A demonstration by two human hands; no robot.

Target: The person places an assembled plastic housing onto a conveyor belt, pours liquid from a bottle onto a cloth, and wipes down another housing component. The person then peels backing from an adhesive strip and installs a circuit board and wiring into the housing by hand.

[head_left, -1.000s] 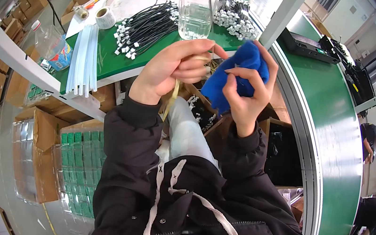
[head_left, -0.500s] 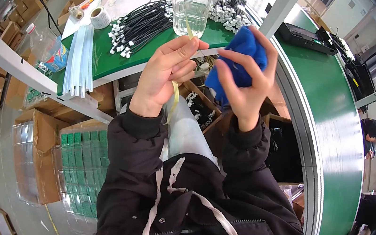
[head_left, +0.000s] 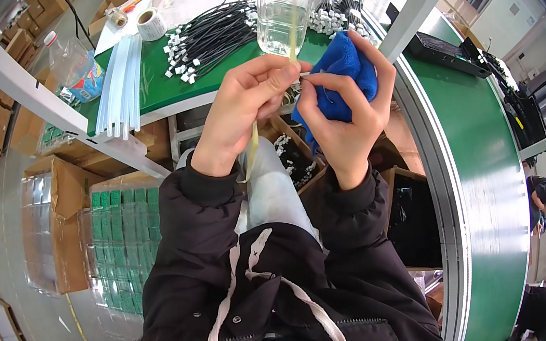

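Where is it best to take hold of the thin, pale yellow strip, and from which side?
Probably pinch the thin, pale yellow strip by its narrow tail, which hangs below the closed left hand. Come from the person's right: the left wrist stands close on the other side, and fingers cover the strip higher up.

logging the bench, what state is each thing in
left hand, closed on yellow strip
yellow strip, jutting above and below the hand
right hand, holding blue cloth
blue cloth, bunched up
large bottle, upright
labelled bottle, capped
black cables, piled loose
pale strips, laid side by side
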